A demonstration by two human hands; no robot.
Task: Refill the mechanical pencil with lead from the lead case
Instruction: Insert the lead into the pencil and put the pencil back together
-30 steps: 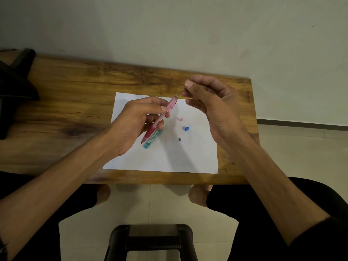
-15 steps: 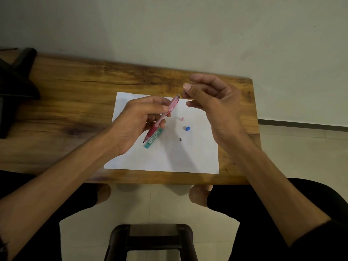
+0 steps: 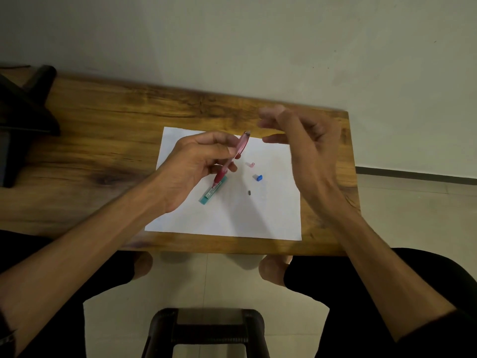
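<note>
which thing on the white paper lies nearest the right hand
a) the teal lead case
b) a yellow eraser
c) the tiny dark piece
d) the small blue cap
d: the small blue cap sits on the white paper further toward the right hand than the tiny dark piece or the teal lead case, which lies under the pencil held in the left hand.

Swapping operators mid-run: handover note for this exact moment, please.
Left hand grips the pink mechanical pencil, open rear end tilted up.
Right hand is open beside that end, holding nothing I can see.
On the paper: teal lead case, pink cap, blue piece, small dark piece.
Done: pencil opened. Lead inside: cannot tell.
Left: check lead, refit parts, close case.
</note>
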